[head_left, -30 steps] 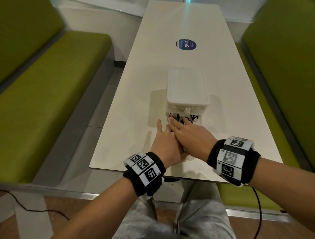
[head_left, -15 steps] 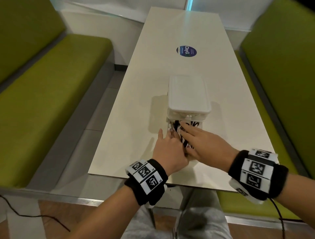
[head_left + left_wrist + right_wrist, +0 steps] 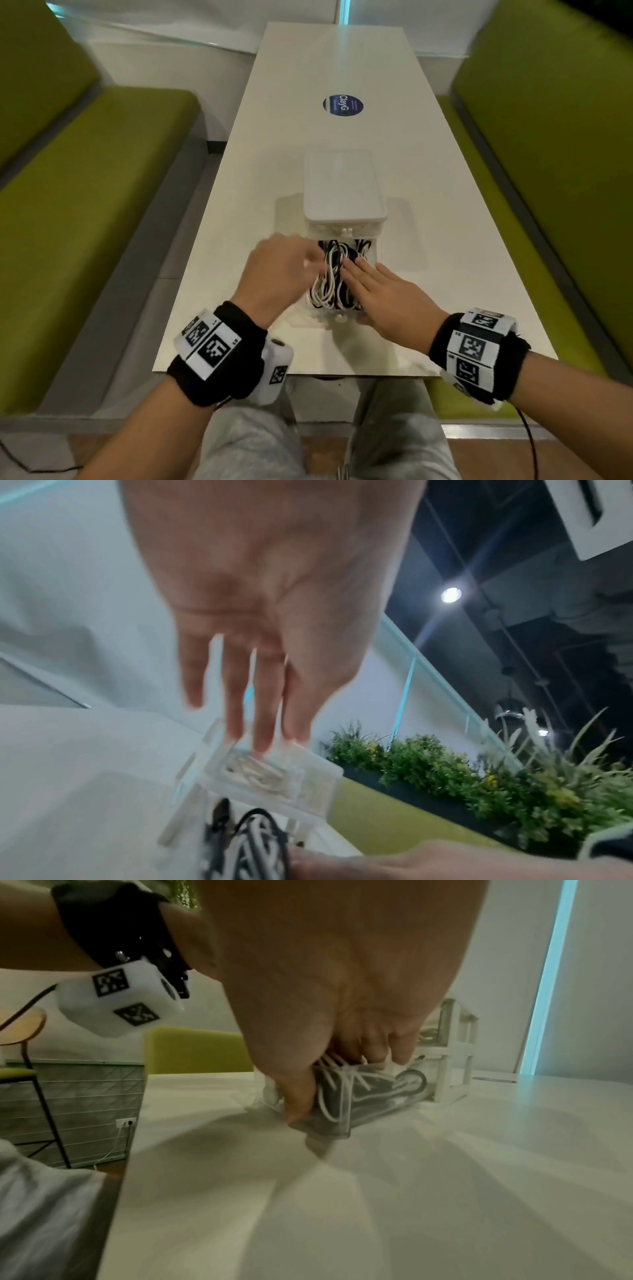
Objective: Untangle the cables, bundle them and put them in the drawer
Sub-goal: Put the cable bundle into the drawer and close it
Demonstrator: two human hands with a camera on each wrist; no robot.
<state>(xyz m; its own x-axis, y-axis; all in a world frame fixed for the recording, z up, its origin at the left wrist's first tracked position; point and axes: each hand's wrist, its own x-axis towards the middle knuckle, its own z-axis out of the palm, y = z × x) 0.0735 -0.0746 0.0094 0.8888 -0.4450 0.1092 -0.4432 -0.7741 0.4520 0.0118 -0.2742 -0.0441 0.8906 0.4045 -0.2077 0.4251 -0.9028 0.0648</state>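
Note:
A small white drawer unit [image 3: 344, 185] stands mid-table. Its clear lower drawer [image 3: 374, 251] is pulled out toward me and packed with black and white cables [image 3: 330, 274]. My right hand [image 3: 373, 291] lies flat on the right side of the cables, fingers straight, thumb down at the drawer's front corner [image 3: 329, 1129]. My left hand [image 3: 301, 263] is blurred, raised just over the drawer's left edge with fingers straight [image 3: 253, 696], holding nothing. In the left wrist view the cables [image 3: 253, 840] show below the unit [image 3: 274, 775].
The long white table [image 3: 445, 240] carries a round blue sticker [image 3: 343, 105] beyond the unit. Green benches [image 3: 85, 205] run along both sides. A planter with greenery [image 3: 462, 777] shows in the left wrist view.
My hands, stacked together on the drawer's cables a second ago, have parted. The left has lifted off to the left; the right has slid to the right side, uncovering the cables.

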